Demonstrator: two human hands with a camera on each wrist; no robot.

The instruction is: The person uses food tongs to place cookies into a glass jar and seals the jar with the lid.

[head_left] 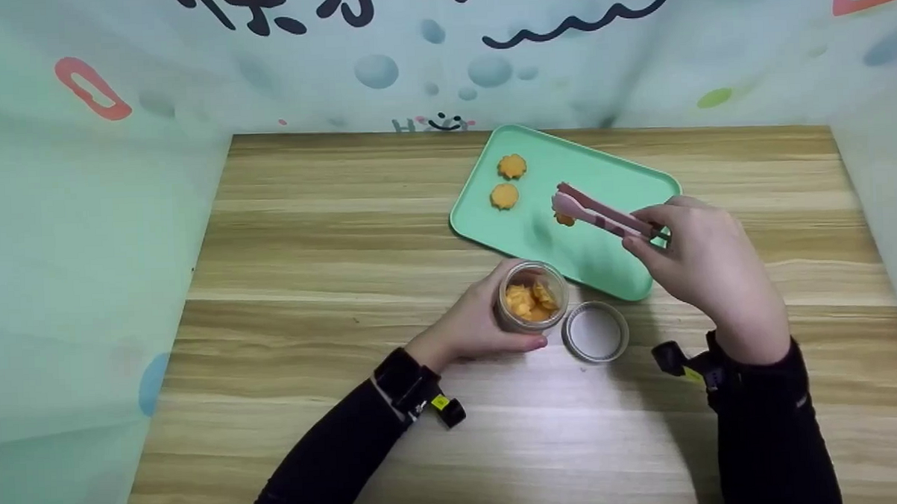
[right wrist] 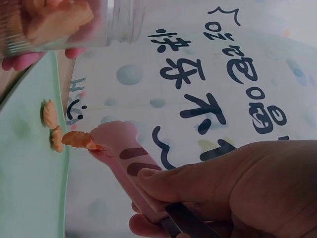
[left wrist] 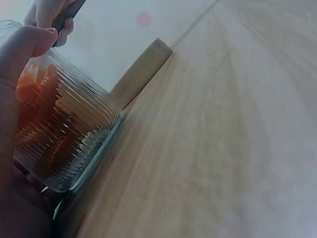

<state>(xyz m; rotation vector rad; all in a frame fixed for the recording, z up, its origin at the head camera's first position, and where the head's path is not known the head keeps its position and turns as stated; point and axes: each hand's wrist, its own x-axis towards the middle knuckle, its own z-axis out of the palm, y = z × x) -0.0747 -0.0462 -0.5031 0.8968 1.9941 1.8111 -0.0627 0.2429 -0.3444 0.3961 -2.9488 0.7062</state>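
Now, working from the wooden table (head_left: 306,234) down: the green tray (head_left: 625,179) sits upper centre of the head view. Your left hand (head_left: 470,329) wraps the ribbed jar (head_left: 532,297) just below it; keep it steady. Your right hand (head_left: 706,262) squeezes the pink tongs (head_left: 600,213), pinching an orange biscuit (right wrist: 77,139) over the tray. Lower it gently beside the two biscuits (head_left: 508,181) before easing your grip.

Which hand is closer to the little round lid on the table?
Left. The left hand grips the jar right beside the lid; the right hand holds tongs above the tray.
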